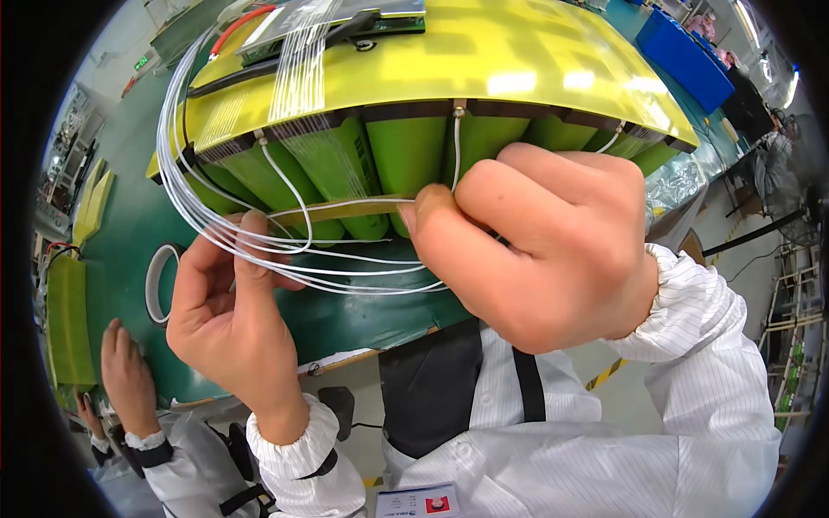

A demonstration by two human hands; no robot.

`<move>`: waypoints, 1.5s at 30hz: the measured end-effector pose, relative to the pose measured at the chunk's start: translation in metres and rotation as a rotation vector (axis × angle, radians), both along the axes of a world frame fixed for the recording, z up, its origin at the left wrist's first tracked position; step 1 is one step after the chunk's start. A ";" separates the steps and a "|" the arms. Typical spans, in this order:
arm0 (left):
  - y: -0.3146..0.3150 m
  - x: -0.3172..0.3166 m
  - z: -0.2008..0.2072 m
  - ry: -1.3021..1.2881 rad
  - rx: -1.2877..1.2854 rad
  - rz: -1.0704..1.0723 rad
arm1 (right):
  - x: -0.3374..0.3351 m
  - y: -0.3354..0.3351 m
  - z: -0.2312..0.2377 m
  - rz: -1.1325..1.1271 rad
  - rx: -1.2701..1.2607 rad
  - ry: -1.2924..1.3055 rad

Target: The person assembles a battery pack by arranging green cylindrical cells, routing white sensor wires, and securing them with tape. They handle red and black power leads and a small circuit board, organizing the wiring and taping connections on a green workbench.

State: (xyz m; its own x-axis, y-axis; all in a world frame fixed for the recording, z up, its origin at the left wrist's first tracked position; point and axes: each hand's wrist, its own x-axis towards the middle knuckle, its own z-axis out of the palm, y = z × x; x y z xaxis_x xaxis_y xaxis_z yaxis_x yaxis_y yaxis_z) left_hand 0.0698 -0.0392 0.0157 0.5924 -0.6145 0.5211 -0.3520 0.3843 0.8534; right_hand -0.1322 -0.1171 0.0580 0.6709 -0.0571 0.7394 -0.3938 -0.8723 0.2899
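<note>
A large battery pack of green cylindrical cells (406, 151) stands before me, with a yellow sheet (518, 43) over its top. Several thin white wires (186, 186) loop down from its left side and run across between my hands. My left hand (237, 319) is closed in a pinch at the left end of an amber tape strip (345, 209), the wires passing over its thumb. Closed thumb against forefinger, my right hand (553, 242) grips the strip's other end, with the wires going in behind its fingers. The strip stretches in front of the cells.
A roll of white tape (161, 283) stands on the green table mat (363, 324) left of my left hand. Farther left lies another yellow-green pack (71, 319), near a co-worker's hand (129, 375). A blue bin (682, 56) is at the back right.
</note>
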 end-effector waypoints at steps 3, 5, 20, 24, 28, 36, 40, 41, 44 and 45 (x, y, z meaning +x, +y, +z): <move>0.000 -0.001 -0.001 0.016 -0.007 -0.006 | -0.001 -0.001 0.000 0.016 0.009 0.015; 0.000 0.000 -0.002 0.029 -0.010 -0.013 | -0.001 -0.002 0.001 0.023 0.006 0.022; -0.001 -0.001 -0.004 0.107 -0.034 -0.035 | -0.002 -0.002 0.005 0.053 0.022 0.042; -0.002 -0.001 -0.006 0.098 -0.044 -0.023 | 0.000 -0.002 0.005 0.037 0.018 0.041; -0.003 -0.002 -0.004 0.085 -0.029 0.008 | 0.000 -0.001 0.005 0.015 0.022 0.042; -0.004 -0.007 -0.004 0.100 -0.023 0.056 | 0.002 0.001 0.006 -0.029 0.031 0.048; -0.005 -0.007 -0.006 0.092 -0.031 0.058 | 0.005 0.004 0.007 -0.073 0.065 0.049; -0.005 -0.007 -0.005 0.086 -0.025 0.063 | 0.005 0.005 0.008 -0.081 0.078 0.055; -0.004 -0.007 -0.005 0.081 -0.015 0.075 | 0.007 0.008 0.010 -0.103 0.113 0.072; -0.004 -0.007 -0.005 0.088 -0.013 0.077 | 0.007 0.008 0.011 -0.105 0.113 0.074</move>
State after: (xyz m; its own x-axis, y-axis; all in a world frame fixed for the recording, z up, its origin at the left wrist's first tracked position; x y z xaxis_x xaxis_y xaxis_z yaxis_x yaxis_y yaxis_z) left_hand 0.0628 -0.0429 0.0108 0.6813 -0.5592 0.4723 -0.3044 0.3703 0.8776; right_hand -0.1248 -0.1089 0.0686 0.7090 -0.2095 0.6734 -0.4654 -0.8564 0.2236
